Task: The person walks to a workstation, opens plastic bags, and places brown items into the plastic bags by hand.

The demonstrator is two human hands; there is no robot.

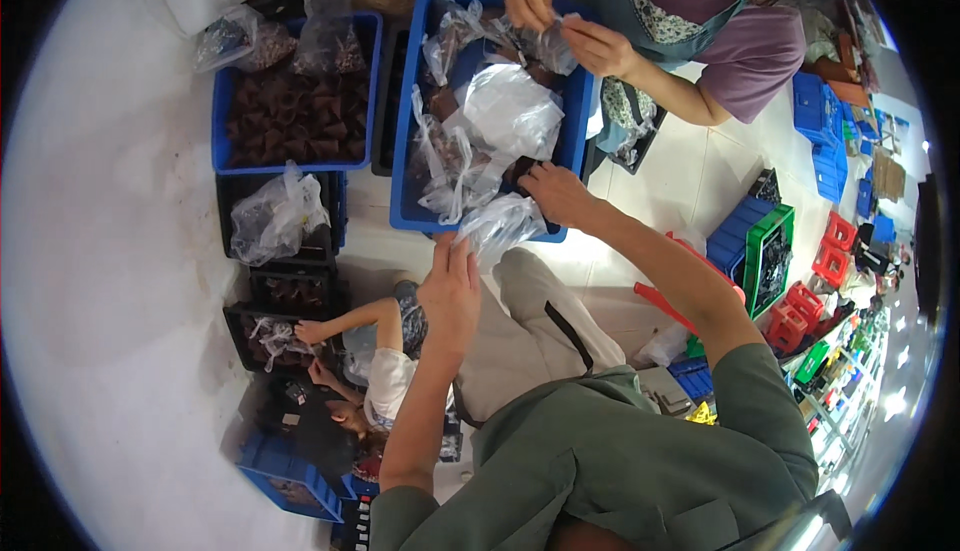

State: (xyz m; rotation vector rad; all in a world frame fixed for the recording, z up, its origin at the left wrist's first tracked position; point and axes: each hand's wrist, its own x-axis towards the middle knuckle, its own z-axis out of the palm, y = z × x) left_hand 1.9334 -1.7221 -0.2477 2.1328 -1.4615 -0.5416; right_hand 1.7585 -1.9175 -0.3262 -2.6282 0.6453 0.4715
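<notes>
At the near edge of a large blue tub [400, 176], my left hand [450, 296] pinches the rim of a clear plastic bag [503, 226]. My right hand [560, 196] reaches over the tub's near right corner. Its fingers curl down beside the bag among dark brown pieces; what they grip is hidden. Several knotted clear bags with brown contents lie in the tub around a pale, crumpled plastic sheet or bag [512, 111]. Across the tub, a co-worker's hands [565, 26] hold the top of another clear bag.
A blue crate [218, 131] of brown cone-shaped pieces stands left, with filled bags on it. Below it, a black crate [228, 221] bears a clear bag [278, 216]. Another person [390, 386] works low at the left. Red stools [830, 251] and a green-rimmed crate [770, 261] stand right.
</notes>
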